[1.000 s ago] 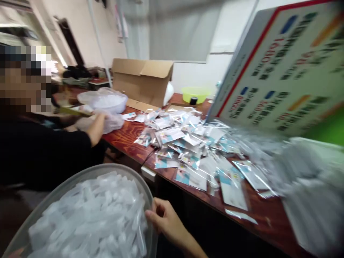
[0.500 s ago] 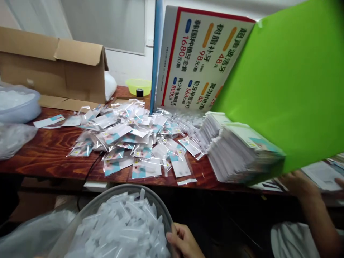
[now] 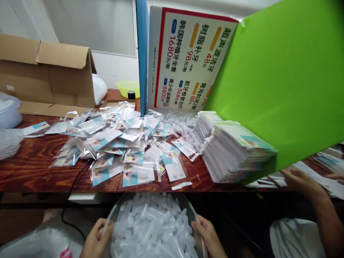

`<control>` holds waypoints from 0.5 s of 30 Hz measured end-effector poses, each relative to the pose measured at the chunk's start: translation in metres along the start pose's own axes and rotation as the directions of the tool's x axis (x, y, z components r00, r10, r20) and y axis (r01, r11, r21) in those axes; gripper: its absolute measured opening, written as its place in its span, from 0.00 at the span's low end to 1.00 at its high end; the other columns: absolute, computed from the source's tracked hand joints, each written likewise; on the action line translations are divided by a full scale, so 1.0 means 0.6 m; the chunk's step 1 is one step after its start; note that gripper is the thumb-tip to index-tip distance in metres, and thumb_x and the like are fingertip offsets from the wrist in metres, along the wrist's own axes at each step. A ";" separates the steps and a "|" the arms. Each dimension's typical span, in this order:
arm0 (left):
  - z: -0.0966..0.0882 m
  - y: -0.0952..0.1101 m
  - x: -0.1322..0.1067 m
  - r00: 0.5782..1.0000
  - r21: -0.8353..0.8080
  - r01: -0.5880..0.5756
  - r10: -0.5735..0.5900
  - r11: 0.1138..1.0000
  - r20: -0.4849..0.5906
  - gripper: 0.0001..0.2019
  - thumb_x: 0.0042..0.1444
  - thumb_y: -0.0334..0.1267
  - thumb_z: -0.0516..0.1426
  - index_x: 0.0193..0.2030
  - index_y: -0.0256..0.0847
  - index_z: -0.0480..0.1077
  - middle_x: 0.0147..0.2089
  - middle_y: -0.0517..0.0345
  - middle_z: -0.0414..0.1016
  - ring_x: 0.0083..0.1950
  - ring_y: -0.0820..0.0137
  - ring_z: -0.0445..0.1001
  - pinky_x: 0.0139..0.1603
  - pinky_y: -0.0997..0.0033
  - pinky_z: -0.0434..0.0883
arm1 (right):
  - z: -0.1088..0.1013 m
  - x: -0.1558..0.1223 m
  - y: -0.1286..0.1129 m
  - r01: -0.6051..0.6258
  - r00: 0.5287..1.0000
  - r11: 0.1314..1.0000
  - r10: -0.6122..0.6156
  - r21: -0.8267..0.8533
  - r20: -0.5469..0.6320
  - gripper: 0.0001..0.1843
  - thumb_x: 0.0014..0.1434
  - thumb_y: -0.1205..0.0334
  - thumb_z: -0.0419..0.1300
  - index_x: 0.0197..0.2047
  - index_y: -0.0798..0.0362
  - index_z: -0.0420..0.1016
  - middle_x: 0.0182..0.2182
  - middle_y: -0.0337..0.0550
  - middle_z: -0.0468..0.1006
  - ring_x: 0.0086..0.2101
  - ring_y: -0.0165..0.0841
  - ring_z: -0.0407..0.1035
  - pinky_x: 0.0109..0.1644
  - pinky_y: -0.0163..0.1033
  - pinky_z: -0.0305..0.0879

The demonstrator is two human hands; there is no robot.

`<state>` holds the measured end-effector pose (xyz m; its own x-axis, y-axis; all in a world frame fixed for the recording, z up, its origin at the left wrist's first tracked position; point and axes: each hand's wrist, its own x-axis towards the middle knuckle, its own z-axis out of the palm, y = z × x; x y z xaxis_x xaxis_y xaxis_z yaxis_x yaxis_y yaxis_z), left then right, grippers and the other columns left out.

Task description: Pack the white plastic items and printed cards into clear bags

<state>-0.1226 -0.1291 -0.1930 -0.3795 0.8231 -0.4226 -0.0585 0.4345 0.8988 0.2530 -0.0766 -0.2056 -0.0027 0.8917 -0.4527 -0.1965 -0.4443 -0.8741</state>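
Between my two hands is a round grey basin (image 3: 200,229), heaped with small whitish translucent plastic pieces (image 3: 153,224). My left hand (image 3: 97,238) grips its left rim, thumb over the edge. On the opposite side my right hand (image 3: 208,234) is closed round the rim in the same way. The basin sits low, against or just under the front edge of the wooden table (image 3: 34,172). Beyond it on the table lies a loose pile of clear packets with printed cards (image 3: 107,139). A tall stack of cards (image 3: 228,154) stands to the right of that pile.
A folded panel, green (image 3: 276,82) and printed white (image 3: 185,61), rises behind the stack. Cardboard box (image 3: 64,77), yellow bowl (image 3: 123,86) and blue-white tub (image 3: 9,113) are at the back and left. Another person's hand (image 3: 302,181) works at the right. A black cable (image 3: 72,193) hangs down.
The basin has moved right and levelled out in front of me. My left hand has come into view on its left rim; my right hand keeps its hold.
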 end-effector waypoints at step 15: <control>0.056 0.032 0.099 0.970 0.109 -0.188 0.202 0.976 -0.134 0.21 0.36 0.53 0.65 0.32 0.40 0.73 0.30 0.55 0.79 0.39 0.56 0.78 0.41 0.65 0.73 | 0.024 0.120 -0.027 0.161 0.974 0.986 -0.166 -0.042 -0.157 0.12 0.39 0.54 0.66 0.20 0.51 0.69 0.18 0.34 0.67 0.24 0.31 0.57 0.29 0.37 0.55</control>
<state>-0.1150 -0.0596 -0.2044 -0.5038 0.8373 -0.2126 0.1148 0.3088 0.9442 0.2419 -0.0039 -0.2215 0.1837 0.9282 -0.3235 -0.1528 -0.2982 -0.9422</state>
